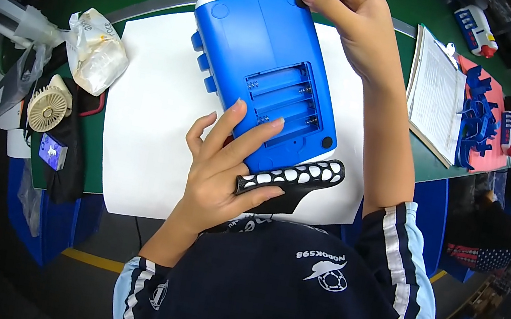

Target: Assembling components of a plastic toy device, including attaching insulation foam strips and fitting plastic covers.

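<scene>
Unit under insp.: blue rectangular moulded-plastic case [261,52], smooth, rounded corners, white rim at far end; held tilted above white flat sheet [149,108] on green bench [93,163].
Batt. compartment: oblong recess [285,100], uncovered; ribbed bays, coiled metal springs; bay count unclear.
Side tabs: 3, blue, blocky, on case's L edge.
Round dark pads: 2 seen; 1 at near R corner [327,142], 1 partly under R thumb.
L hand [212,176]: fingers spread, grasping case's near end; thumb along black strip w/ white oval spots [293,178].
R hand [358,24]: fingers pinching case's far R corner.
Bench L: 1 cream round-grille fan [50,108], 1 purple-blue box [52,152], crumpled translucent plastic bag [94,51].
Bench R: stack of printed paper [435,98]; jagged blue plastic parts [478,109], overlapping, qty unclear, on pink sheet [485,161].
Markings: white lettering & emblem on navy shirt [286,300]; print on bag; paper text too small.
</scene>
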Demonstrator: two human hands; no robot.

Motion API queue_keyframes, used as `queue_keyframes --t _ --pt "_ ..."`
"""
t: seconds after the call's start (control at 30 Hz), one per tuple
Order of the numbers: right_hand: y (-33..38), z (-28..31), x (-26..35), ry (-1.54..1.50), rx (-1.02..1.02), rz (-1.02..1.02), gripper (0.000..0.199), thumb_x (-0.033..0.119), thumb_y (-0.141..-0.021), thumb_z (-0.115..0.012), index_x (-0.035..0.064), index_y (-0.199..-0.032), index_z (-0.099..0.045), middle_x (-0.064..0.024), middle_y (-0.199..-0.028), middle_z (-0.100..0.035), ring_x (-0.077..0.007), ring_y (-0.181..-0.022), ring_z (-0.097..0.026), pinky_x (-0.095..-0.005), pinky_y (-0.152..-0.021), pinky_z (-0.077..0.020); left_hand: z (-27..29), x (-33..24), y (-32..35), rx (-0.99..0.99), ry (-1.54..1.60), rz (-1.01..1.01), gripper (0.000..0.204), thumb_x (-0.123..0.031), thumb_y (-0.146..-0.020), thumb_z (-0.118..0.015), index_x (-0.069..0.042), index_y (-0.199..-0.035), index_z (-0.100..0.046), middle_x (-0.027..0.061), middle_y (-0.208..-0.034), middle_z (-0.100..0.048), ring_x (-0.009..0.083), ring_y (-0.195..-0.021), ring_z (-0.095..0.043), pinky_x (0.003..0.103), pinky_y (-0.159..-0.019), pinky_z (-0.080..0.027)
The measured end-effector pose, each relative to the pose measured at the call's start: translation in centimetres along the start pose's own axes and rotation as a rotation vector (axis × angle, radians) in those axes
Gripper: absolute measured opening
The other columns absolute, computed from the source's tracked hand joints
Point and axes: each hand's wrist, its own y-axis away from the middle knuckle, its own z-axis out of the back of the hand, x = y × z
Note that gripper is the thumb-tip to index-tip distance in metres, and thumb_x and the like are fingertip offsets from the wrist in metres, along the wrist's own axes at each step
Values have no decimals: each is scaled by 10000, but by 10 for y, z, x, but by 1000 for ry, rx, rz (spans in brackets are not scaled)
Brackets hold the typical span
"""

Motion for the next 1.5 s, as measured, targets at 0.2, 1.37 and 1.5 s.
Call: queue_keyframes --t 0.2,1.37,1.5 --pt "0 -3 15 -347 10 -153 105 88 -798 -595 -4 -750 -596 -71 -928 -607 -103 -800 -526 -227 -740 -413 -1 2 0 -7 7 -21 398 -359 -688 -692 -33 -509 -549 57 -1177 -569 252 -1281 -295 437 -977 -178" --pt "24 -14 12 231 -179 276 300 266 -734 -680 65 -921 -561 -81 -981 -579 -185 -890 -554 -290 -815 -401 1 -1 -2 -13 2 -15 381 -348 -673 -691 -30 -513 -556 37 -1156 -582 251 -1247 -343 430 -961 -188" --pt "82 2 59 86 190 140 389 145 -591 -760 57 -912 -559 -53 -923 -565 -193 -877 -535 -299 -759 -415 2 -4 -4 -48 20 7 356 -331 -660 -705 -16 -544 -584 29 -1135 -594 240 -1247 -345 429 -952 -195"
